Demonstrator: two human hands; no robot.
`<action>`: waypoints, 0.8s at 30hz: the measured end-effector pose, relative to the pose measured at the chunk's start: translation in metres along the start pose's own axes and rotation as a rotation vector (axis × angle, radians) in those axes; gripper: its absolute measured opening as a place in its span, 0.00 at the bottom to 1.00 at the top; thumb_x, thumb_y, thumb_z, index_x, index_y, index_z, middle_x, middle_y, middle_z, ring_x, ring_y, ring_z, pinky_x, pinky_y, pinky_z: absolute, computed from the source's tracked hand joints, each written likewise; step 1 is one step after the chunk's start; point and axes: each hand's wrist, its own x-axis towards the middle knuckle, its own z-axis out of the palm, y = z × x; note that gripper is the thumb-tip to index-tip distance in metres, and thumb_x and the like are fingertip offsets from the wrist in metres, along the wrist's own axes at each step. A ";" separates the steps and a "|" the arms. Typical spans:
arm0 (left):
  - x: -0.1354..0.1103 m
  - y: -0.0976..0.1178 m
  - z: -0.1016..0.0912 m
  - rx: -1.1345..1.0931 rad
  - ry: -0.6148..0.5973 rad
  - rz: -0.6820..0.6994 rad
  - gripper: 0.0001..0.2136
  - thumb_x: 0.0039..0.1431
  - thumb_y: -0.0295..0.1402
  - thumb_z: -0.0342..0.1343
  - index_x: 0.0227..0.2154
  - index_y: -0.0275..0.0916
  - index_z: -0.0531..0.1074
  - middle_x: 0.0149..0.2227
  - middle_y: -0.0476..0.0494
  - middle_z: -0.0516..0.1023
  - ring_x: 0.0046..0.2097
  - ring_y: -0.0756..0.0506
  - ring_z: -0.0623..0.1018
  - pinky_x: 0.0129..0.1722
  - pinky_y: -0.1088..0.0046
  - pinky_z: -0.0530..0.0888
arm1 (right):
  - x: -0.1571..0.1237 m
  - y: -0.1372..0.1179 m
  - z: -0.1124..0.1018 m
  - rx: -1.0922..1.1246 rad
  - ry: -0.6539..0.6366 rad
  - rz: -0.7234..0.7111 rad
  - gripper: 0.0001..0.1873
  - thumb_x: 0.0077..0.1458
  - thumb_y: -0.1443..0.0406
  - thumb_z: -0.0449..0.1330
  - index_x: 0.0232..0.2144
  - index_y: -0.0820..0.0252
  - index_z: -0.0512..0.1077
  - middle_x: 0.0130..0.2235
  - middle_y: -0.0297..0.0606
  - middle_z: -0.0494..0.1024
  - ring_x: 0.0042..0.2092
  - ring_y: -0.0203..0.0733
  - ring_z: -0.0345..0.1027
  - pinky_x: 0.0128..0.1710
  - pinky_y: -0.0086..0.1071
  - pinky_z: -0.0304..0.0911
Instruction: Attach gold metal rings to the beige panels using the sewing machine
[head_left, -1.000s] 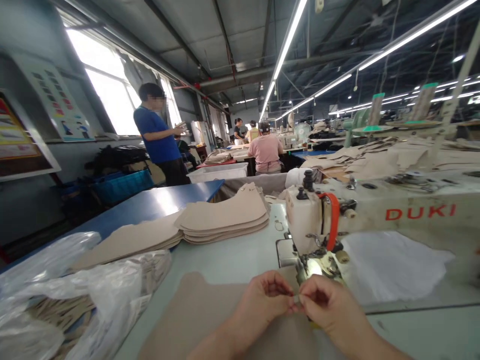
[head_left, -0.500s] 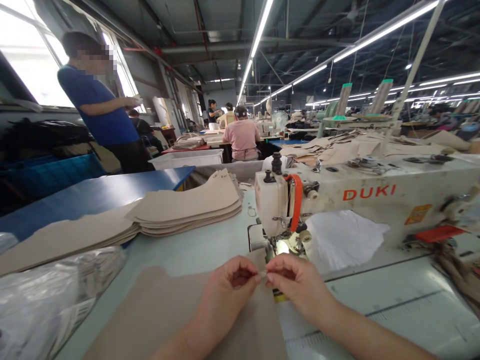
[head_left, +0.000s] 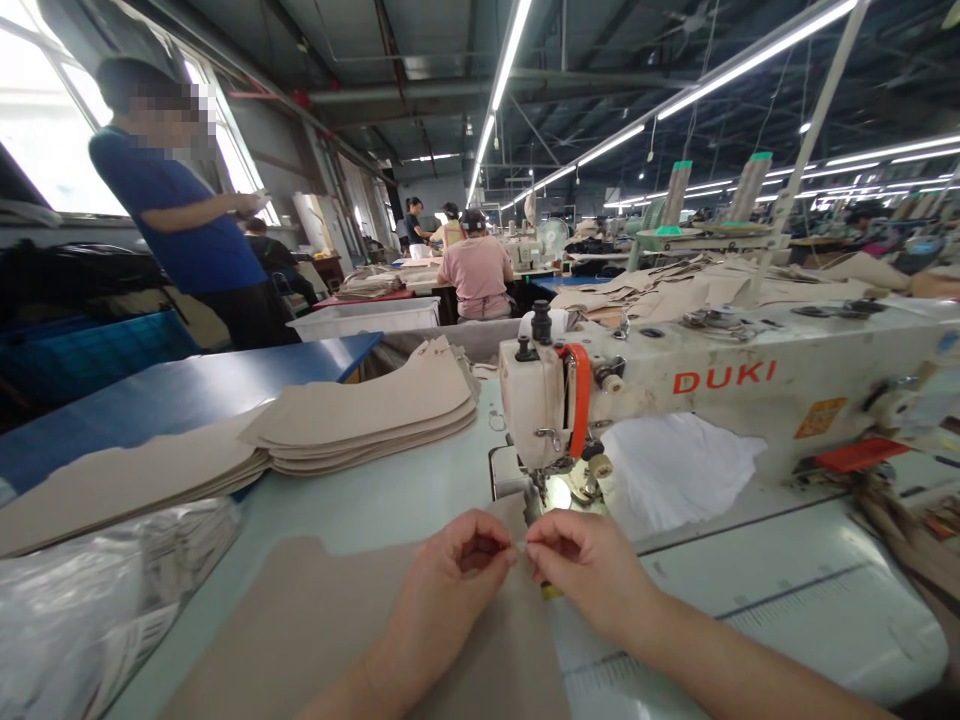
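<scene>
A flat beige fabric piece (head_left: 345,610) lies on the pale green sewing table, its narrow top end close to the needle area of a white sewing machine (head_left: 532,410). Over its right edge, my left hand (head_left: 454,585) has thumb and forefinger pinched together. My right hand (head_left: 592,570) pinches the same way, fingertips almost meeting the left ones just in front of the presser foot. Between the fingertips a tiny pale bit shows, too small to name. The machine's lamp lights the needle plate behind the right hand.
Stacked beige panels (head_left: 367,420) lie at left, beside a clear plastic bag (head_left: 112,600). White cloth (head_left: 682,470) sits under the machine arm. A blue table (head_left: 187,390) stands farther left, with a standing person (head_left: 180,220) behind it. Another person (head_left: 474,270) sits ahead.
The view has shifted slightly, so the machine and background sit a little farther left. Both hands keep their pinch near the fabric's edge, with fingertips barely moved.
</scene>
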 end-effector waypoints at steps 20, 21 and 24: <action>-0.011 -0.008 0.007 0.653 0.009 0.337 0.09 0.56 0.26 0.47 0.39 0.39 0.66 0.41 0.41 0.73 0.45 0.39 0.71 0.46 0.55 0.71 | 0.027 -0.020 -0.009 -0.095 -0.131 0.441 0.08 0.43 0.76 0.54 0.19 0.63 0.67 0.16 0.28 0.70 0.16 0.29 0.64 0.14 0.19 0.57; -0.012 -0.009 0.006 0.653 0.020 0.338 0.09 0.55 0.27 0.48 0.39 0.39 0.67 0.40 0.41 0.73 0.45 0.39 0.71 0.45 0.56 0.72 | 0.029 -0.021 -0.009 -0.103 -0.143 0.445 0.08 0.43 0.76 0.54 0.19 0.63 0.67 0.16 0.28 0.70 0.16 0.29 0.64 0.14 0.19 0.57; -0.011 -0.011 0.004 0.660 0.040 0.334 0.08 0.55 0.27 0.49 0.38 0.39 0.67 0.39 0.42 0.74 0.44 0.40 0.73 0.44 0.58 0.73 | 0.032 -0.022 -0.010 -0.120 -0.172 0.454 0.09 0.43 0.76 0.54 0.17 0.63 0.67 0.16 0.29 0.71 0.15 0.29 0.64 0.14 0.19 0.57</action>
